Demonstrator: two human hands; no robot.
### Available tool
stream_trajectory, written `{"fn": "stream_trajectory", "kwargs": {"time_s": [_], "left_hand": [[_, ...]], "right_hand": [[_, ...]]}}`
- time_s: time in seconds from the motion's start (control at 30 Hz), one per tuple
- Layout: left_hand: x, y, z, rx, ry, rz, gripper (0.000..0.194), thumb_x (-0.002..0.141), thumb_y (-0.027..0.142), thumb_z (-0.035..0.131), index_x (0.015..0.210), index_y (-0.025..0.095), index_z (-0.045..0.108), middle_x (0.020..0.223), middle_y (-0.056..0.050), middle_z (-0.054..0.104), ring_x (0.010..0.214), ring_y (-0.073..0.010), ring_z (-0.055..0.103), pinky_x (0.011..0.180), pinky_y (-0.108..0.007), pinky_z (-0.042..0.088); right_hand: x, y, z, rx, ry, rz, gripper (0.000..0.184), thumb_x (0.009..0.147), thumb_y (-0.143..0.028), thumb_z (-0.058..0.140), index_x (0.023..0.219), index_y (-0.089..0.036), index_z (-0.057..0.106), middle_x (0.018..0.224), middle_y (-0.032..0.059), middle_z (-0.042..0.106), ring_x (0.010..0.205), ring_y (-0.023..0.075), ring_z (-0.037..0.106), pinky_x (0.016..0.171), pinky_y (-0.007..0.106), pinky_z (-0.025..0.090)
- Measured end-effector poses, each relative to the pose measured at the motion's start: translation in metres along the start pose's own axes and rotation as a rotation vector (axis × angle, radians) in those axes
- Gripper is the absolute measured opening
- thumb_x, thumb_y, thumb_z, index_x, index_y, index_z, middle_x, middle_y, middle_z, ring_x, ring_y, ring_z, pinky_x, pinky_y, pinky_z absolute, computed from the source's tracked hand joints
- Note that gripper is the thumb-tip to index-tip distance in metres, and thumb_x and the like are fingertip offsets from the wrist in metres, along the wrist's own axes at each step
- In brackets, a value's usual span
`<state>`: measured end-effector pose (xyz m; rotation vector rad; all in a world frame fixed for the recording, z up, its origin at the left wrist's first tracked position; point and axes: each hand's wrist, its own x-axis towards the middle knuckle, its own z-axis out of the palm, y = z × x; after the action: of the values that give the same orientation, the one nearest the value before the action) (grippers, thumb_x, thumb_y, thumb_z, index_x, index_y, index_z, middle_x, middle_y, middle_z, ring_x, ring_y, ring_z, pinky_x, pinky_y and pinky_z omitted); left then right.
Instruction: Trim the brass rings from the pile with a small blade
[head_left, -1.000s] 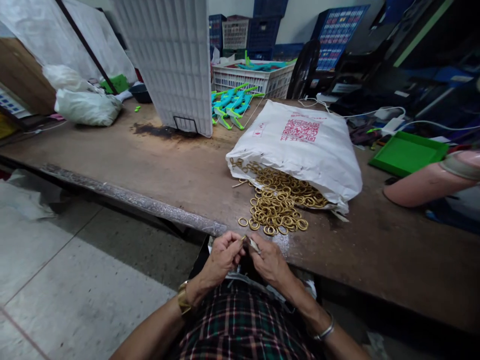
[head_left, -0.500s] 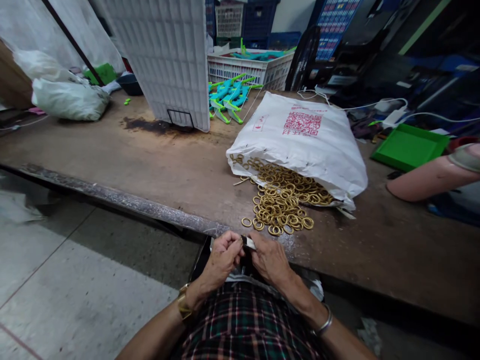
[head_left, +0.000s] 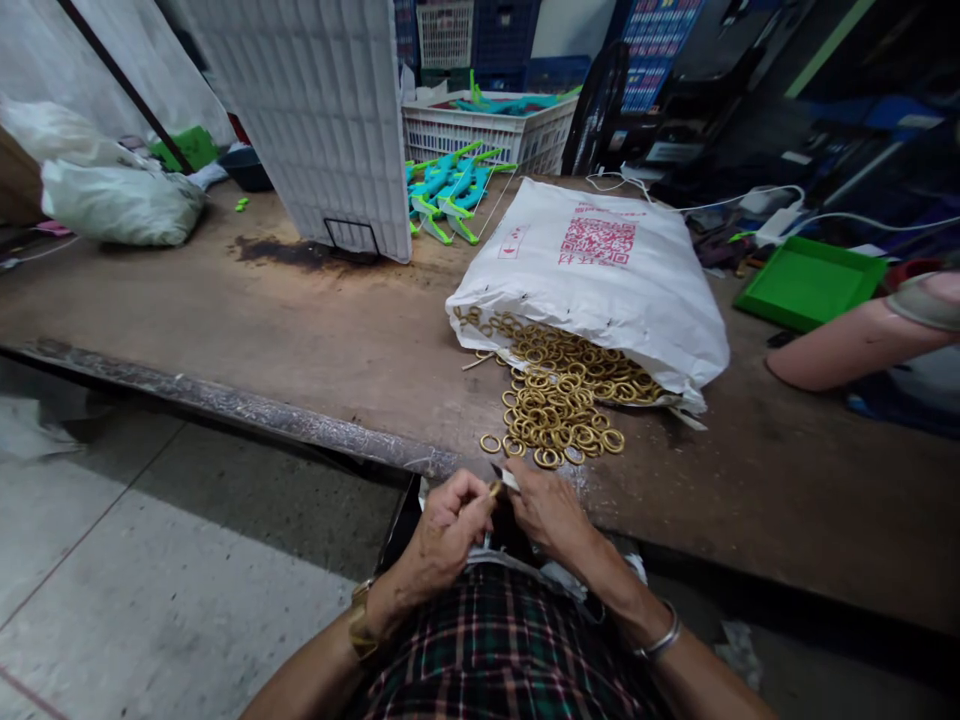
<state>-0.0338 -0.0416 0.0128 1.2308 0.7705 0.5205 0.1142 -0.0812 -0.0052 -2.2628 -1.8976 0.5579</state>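
My left hand (head_left: pixel 456 522) is closed, pinching a gold-coloured ring (head_left: pixel 495 488) between thumb and fingertips. Just to its right, my right hand (head_left: pixel 551 510) is closed around a small knife (head_left: pixel 509 480) with a dark, pointed tip and a whitish grip. The tip points up and left, a little apart from the ring. Beyond both hands a loose pile of similar gold rings (head_left: pixel 559 415) lies on the table. It spills from the open mouth of a white sack (head_left: pixel 600 270) with red print.
A brown table (head_left: pixel 360 340) carries an upright white ribbed panel (head_left: pixel 315 120), teal and green plastic parts (head_left: pixel 450 195) and a white crate (head_left: pixel 480 135). On the right are a green tray (head_left: pixel 814 285) and a pink cylinder (head_left: pixel 855 345). A pale plastic bag (head_left: pixel 124 205) sits at left.
My hands have moved slightly apart, and the ring in my left hand now shows. The knife tip has swung up and away from it. The view has shifted slightly.
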Motion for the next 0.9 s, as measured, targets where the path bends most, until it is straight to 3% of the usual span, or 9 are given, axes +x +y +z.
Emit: {"fn": "stream_trajectory", "kwargs": {"time_s": [0.13, 0.3, 0.43, 0.53, 0.73, 0.9], "left_hand": [[-0.007, 0.011, 0.004, -0.161, -0.142, -0.11, 0.032, 0.077, 0.048, 0.051, 0.071, 0.016, 0.048, 0.055, 0.003, 0.049, 0.042, -0.0048, 0.038, 0.04, -0.017, 0.028], [0.002, -0.001, -0.004, -0.436, -0.062, -0.204, 0.033, 0.075, 0.046, 0.054, 0.069, 0.013, 0.052, 0.051, 0.002, 0.047, 0.039, -0.0043, 0.036, 0.036, -0.017, 0.025], [0.005, -0.009, -0.011, -0.598, -0.001, -0.233, 0.021, 0.071, 0.035, 0.059, 0.077, 0.016, 0.05, 0.063, -0.001, 0.058, 0.038, -0.0054, 0.043, 0.034, -0.016, 0.026], [0.007, -0.013, -0.015, -0.698, -0.052, -0.311, 0.025, 0.067, 0.024, 0.06, 0.09, 0.017, 0.053, 0.061, 0.0, 0.059, 0.038, -0.0071, 0.047, 0.034, -0.016, 0.03], [0.021, -0.021, -0.02, -0.861, -0.024, -0.281, 0.019, 0.059, 0.028, 0.063, 0.063, 0.01, 0.057, 0.061, -0.005, 0.058, 0.047, -0.0122, 0.056, 0.036, -0.019, 0.037], [0.028, -0.025, -0.02, -0.784, -0.032, -0.269, 0.019, 0.056, 0.028, 0.061, 0.057, 0.009, 0.057, 0.051, -0.006, 0.054, 0.046, -0.0129, 0.055, 0.037, -0.02, 0.036]], "right_hand": [[0.003, 0.0, -0.001, -0.065, 0.113, 0.07, 0.023, 0.075, -0.011, 0.04, 0.092, -0.018, 0.054, 0.075, 0.0045, 0.065, 0.062, 0.0152, 0.056, 0.052, 0.024, 0.025], [0.022, -0.009, 0.003, -0.079, 0.282, 0.066, 0.019, 0.082, -0.02, 0.041, 0.096, -0.018, 0.054, 0.083, 0.005, 0.063, 0.066, 0.0148, 0.057, 0.054, 0.025, 0.028], [0.032, -0.011, 0.008, -0.162, 0.279, 0.049, 0.016, 0.083, -0.022, 0.044, 0.092, -0.02, 0.056, 0.085, 0.0049, 0.06, 0.062, 0.0128, 0.056, 0.05, 0.025, 0.026], [0.036, -0.004, 0.014, -0.197, 0.298, 0.02, 0.017, 0.081, -0.022, 0.045, 0.093, -0.022, 0.057, 0.086, 0.0036, 0.059, 0.055, 0.011, 0.053, 0.046, 0.024, 0.026], [0.047, 0.016, 0.03, -0.132, 0.366, -0.053, 0.018, 0.08, -0.028, 0.043, 0.086, -0.025, 0.059, 0.082, 0.0047, 0.056, 0.052, 0.0143, 0.053, 0.042, 0.026, 0.029], [0.049, 0.027, 0.033, 0.024, 0.376, -0.145, 0.018, 0.073, -0.027, 0.047, 0.084, -0.029, 0.061, 0.086, 0.007, 0.058, 0.062, 0.0193, 0.057, 0.044, 0.029, 0.034]]}}
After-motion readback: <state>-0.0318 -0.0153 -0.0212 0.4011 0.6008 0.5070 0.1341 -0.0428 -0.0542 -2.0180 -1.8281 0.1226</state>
